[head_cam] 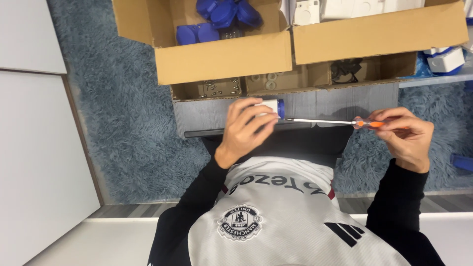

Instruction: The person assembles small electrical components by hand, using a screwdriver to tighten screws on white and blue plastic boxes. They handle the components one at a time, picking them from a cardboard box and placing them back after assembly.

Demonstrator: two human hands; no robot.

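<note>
left hand [245, 129] clasps a white socket part [270, 108] (blue rim at its right); right hand [404, 134] pinches an orange-handled screwdriver [335, 121], tip touching the part.

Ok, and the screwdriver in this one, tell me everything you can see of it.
The screwdriver has a long thin silvery metal shaft and an orange handle, mostly hidden by fingers. It lies about level across the view, held in the air above a grey surface. The right hand pinches the handle in its fingertips. The tip meets the blue end of a small white and blue part gripped in the left hand. The tip's type is too small to tell.
</note>
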